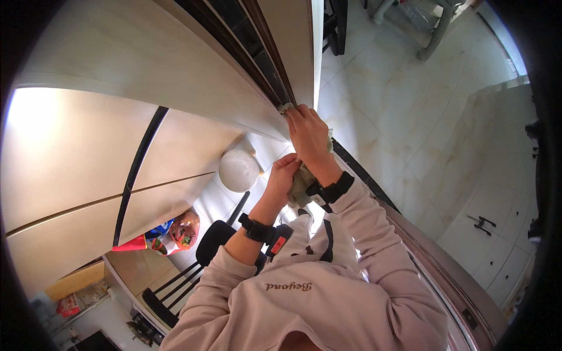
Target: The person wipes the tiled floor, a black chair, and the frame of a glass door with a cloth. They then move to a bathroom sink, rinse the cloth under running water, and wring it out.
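A grey-green cloth [301,188] hangs below my hands, and a small bunched end of it shows past my right fingertips. With those fingers my right hand [309,134] presses the bunched end against a dark strip [263,55] with brown edges, set in a pale door frame or panel edge [295,48]. Just below and to the left, my left hand [281,177] pinches the cloth between thumb and fingers near the right wrist. Part of the cloth is hidden behind the right hand and forearm. Both wrists wear black straps with small devices.
A round white-topped stool [239,170] stands left of my hands, with a black chair [215,243] nearer me. Plastic bags [183,230] lie beside beige cabinets [74,158]. A brownish door frame [448,267] runs along my right, beside a dark floor threshold [364,173].
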